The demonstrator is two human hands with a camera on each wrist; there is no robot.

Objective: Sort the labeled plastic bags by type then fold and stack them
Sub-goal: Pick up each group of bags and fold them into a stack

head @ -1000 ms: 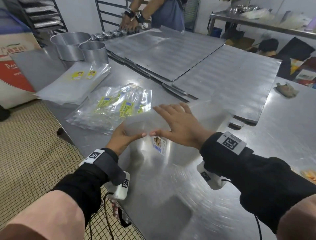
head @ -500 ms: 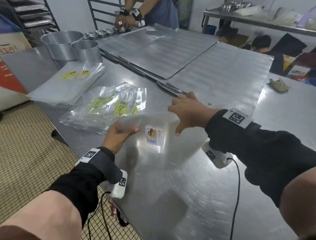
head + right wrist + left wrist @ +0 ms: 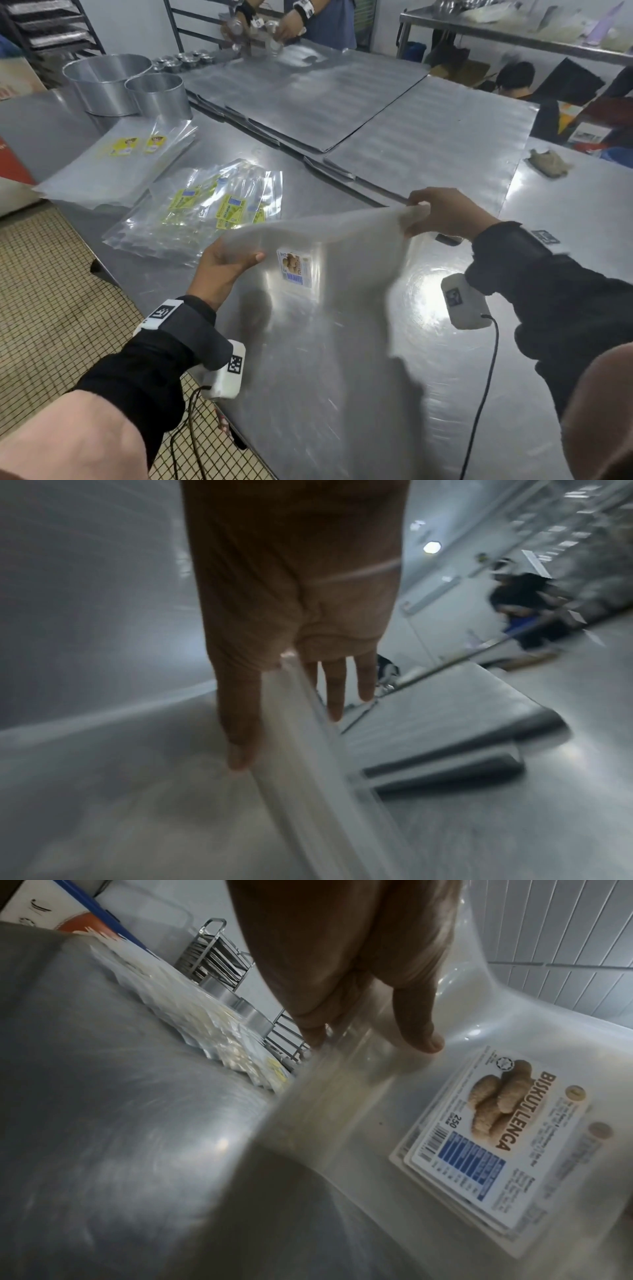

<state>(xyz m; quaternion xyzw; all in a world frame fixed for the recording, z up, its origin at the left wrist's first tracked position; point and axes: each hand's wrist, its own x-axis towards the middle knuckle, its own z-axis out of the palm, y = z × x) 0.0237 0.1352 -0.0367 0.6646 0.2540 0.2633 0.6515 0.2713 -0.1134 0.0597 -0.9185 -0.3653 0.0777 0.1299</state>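
A clear plastic bag (image 3: 342,274) with a white "Biskut Lenga" label (image 3: 297,269) hangs stretched out above the steel table (image 3: 342,394). My left hand (image 3: 224,262) pinches its top left corner, thumb over the film. My right hand (image 3: 442,214) pinches the top right corner. The left wrist view shows the same bag (image 3: 394,1150), its label (image 3: 479,1139) and my left hand (image 3: 369,1031) on it. In the right wrist view my right hand (image 3: 274,710) holds the bag's edge (image 3: 301,750). A heap of yellow-labelled bags (image 3: 202,212) and a flat stack of bags (image 3: 116,164) lie at the left.
Two round metal tins (image 3: 130,85) stand at the back left. Large metal baking sheets (image 3: 342,113) cover the far half of the table. Another person (image 3: 294,20) handles small cups at the far edge. A cloth (image 3: 548,162) lies at the right. The table's left edge drops to a tiled floor (image 3: 51,291).
My right hand has moved right and away from my left, drawing the folded bag out to its full width. The bag has lifted off the table and now hangs between both hands.
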